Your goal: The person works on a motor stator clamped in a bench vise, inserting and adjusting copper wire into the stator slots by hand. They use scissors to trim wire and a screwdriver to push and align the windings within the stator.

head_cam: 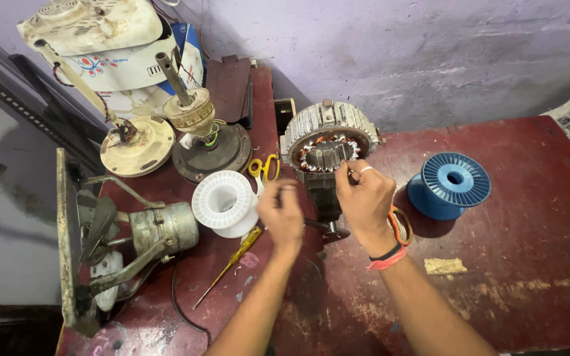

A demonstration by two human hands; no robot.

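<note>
A round motor stator (328,135) with copper windings stands upright on a dark stand (328,204) at the middle of the red table (509,264). My right hand (364,198), with a ring and wrist bands, pinches something thin at the stator's lower front edge, likely wire. My left hand (282,211) hovers just left of the stand with fingers curled; what it holds is not clear.
A white empty spool (223,201) and a yellow-handled screwdriver (232,260) lie left of my hands. Yellow scissors (264,168) sit behind them. A blue spool (450,184) stands at the right. Old fan motors and parts (166,132) crowd the left side.
</note>
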